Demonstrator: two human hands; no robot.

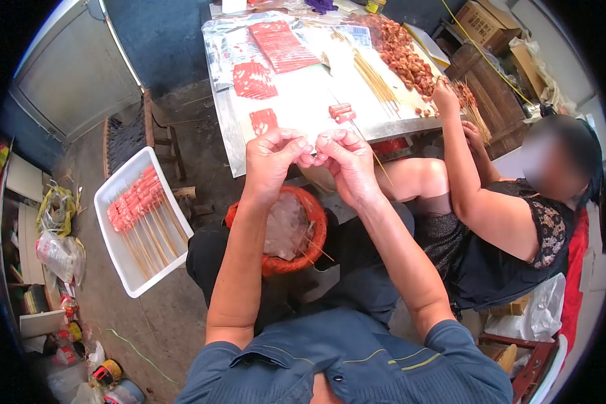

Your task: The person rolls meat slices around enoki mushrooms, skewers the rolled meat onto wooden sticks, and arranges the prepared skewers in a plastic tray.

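My left hand (275, 158) and my right hand (350, 165) meet in front of the table edge, fingertips pinched close together. Whatever lies between them is too small and covered to make out. Just beyond, a skewer with rolled meat pieces (342, 113) rests on the table (303, 101), its bare stick jutting over the edge. Near my left hand is a small stack of red meat slices (263, 120); a second pile of slices (254, 80) and a long row of slices (284, 46) lie farther back. Bare bamboo skewers (374, 77) lie to the right.
A white tray (132, 283) of meat skewers (140, 202) stands on the left, by a woven stool (124, 141). Below my hands is a red-rimmed bin (320, 232) lined with plastic. At right, a seated person (498, 209) works beside a heap of meat chunks (404, 57).
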